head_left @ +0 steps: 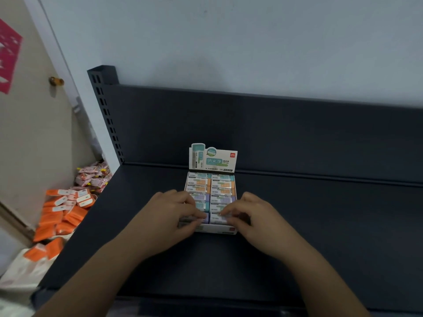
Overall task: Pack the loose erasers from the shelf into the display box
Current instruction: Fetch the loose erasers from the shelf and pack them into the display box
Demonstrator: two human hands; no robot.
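Both hands meet at the near end of the display box [215, 230], which sits on the dark shelf [320, 213] holding two columns of erasers [211, 188]. Curled fingers and thumb of the left hand [169, 213] pinch a purple eraser [204, 218] at the front-left. Bent fingertips of the right hand [254, 216] touch the front-right eraser [217, 218]; I cannot tell whether they grip it.

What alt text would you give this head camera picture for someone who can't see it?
A person's left hand pinches and right hand touches front-row erasers in a nearly full display box on a dark shelf, its header card upright behind. Orange packets lie piled on the floor at left.
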